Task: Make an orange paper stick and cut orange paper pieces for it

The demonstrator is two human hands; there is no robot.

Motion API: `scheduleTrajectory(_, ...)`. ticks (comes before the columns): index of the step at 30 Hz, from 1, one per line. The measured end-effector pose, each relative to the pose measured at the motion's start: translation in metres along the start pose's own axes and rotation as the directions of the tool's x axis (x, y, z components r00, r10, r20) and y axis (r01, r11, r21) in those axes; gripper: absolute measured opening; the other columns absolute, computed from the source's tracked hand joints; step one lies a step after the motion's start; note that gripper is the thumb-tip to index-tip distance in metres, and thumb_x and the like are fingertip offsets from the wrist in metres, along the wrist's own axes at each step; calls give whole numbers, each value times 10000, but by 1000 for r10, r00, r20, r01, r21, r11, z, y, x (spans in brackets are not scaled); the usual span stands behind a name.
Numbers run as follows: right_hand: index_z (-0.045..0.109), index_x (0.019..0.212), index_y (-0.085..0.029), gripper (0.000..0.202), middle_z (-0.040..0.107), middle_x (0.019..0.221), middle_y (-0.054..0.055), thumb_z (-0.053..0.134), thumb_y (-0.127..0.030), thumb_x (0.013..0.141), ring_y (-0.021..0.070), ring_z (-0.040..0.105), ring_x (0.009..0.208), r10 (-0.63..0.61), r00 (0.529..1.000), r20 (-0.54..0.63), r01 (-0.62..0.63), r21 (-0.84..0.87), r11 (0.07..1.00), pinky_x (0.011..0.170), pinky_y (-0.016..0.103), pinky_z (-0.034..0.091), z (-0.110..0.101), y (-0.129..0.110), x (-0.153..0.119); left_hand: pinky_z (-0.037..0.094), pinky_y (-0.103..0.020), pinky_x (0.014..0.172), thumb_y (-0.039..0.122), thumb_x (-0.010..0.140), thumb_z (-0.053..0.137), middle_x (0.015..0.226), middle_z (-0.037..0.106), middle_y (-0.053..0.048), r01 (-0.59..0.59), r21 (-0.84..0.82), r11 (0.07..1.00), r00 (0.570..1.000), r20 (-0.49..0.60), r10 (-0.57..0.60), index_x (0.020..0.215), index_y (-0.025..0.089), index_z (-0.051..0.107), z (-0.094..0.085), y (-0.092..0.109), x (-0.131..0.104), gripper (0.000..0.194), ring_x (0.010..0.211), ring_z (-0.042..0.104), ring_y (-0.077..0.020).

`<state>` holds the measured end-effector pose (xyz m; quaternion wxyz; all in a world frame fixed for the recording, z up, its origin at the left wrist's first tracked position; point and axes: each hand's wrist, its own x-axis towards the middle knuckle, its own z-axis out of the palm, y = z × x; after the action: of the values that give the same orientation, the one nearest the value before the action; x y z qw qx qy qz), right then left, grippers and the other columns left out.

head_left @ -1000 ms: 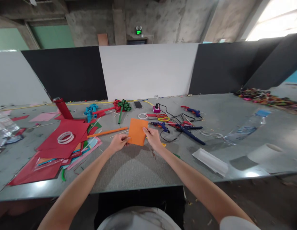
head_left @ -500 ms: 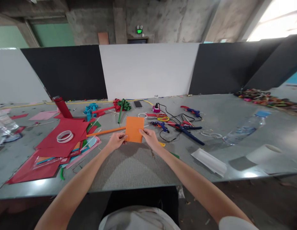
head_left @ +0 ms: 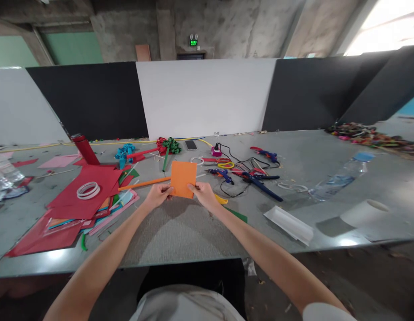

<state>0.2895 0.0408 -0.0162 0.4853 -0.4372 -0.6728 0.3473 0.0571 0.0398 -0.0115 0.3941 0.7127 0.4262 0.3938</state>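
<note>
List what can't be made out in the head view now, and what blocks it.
- Head view: back of the orange paper, turned away from the camera.
- Head view: right hand, fingers behind the orange paper, which hides them.
- Head view: right end of the orange stick, behind the orange paper.
- Head view: part of the green sheet, under the right forearm.
- Head view: lettering on the lying bottle, too small and blurred.

A concrete wall (head_left: 223, 26) rises — white panel (head_left: 207, 98) before it.
</note>
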Motion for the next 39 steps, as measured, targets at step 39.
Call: scheduleTrajectory(39, 732, 725, -183, 529, 747, 700, 97, 600, -684, 830, 220, 668, 624, -25, 990, 136, 7, 132, 991, 645, 334, 528, -2, -8, -2, 493, -257, 556, 631, 835, 637, 712, 682, -50, 32, -290, 956, 999, 14, -29, 881, 164, 586, 14, 7, 2, 473, 567, 628, -143)
